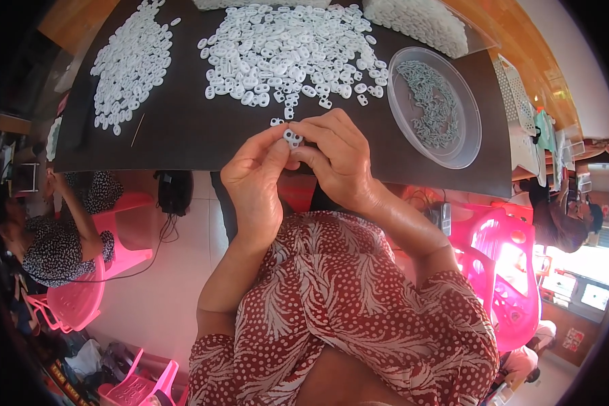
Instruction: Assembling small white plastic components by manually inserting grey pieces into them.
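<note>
At the left, a co-worker [61,250] in black-and-white patterned clothes is sitting by a pink plastic chair [78,298], while another pink chair [132,390] is standing lower down. A black bag [174,193] is hanging or resting above the pale tiled floor [183,271], with dark cables [169,229] trailing beneath it. At the right, a pink plastic armchair [530,291] is catching strong light. Farther out, a person in a dark top [561,223] is leaning, and a mint-green cloth [545,128] is lying beside a white perforated basket [514,95].
</note>
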Demonstrator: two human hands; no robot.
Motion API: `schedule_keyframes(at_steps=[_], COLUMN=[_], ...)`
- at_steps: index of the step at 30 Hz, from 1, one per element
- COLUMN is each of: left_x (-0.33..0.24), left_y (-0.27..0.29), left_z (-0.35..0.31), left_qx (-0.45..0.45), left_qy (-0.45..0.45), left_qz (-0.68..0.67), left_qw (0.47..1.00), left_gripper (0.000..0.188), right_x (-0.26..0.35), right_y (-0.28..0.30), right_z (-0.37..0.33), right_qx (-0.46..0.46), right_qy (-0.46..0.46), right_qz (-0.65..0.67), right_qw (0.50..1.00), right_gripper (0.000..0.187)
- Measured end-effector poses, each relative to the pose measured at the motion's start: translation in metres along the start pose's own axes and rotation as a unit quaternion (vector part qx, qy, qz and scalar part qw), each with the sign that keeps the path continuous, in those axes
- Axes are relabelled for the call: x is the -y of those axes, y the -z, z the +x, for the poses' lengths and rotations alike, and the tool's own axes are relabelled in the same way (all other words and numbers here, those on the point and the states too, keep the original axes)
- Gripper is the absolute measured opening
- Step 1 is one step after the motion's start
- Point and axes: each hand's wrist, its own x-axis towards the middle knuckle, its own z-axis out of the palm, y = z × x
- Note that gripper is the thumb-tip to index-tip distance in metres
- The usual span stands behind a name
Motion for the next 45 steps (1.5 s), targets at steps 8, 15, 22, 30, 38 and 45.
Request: schedule_keyframes(at_steps=[8, 15, 22, 30, 38, 45], left_x=[0.005, 0.007, 0.006, 0.010, 0.010, 0.001], left_y=[0.007, 0.009, 0.011, 0.012, 0.013, 0.009], left_z=[0.002, 0.001, -0.002, -0.005, -0.007, -0.007], left_qx=[0.032, 0.047, 0.037, 0.031, 0.028, 0.002], left_qy=[-0.042, -0.075, -0.122, -0.176, -0.159, -0.176], left_qz=[0.000, 0.034, 0.066, 0.057, 0.048, 0.066], left_qw=[0.999, 0.996, 0.990, 0.982, 0.986, 0.982], left_gripper=[0.020, 0.021, 0.021, 0.019, 0.018, 0.022], right_x=[0.005, 0.011, 0.011, 0.014, 0.015, 0.021], right_y=[-0.001, -0.002, -0.005, -0.008, -0.010, -0.008], right_z=[0.000, -0.002, 0.000, 0.002, -0.001, 0.001], right_qx=[0.010, 0.001, 0.002, -0.021, -0.018, -0.009], right_qy=[-0.052, -0.101, -0.056, 0.008, -0.003, -0.039], right_qz=[0.051, 0.099, 0.086, 0.083, 0.082, 0.117], right_qw=[0.997, 0.990, 0.995, 0.996, 0.997, 0.992], right_gripper=[0.028, 0.031, 0.034, 0.034, 0.037, 0.034])
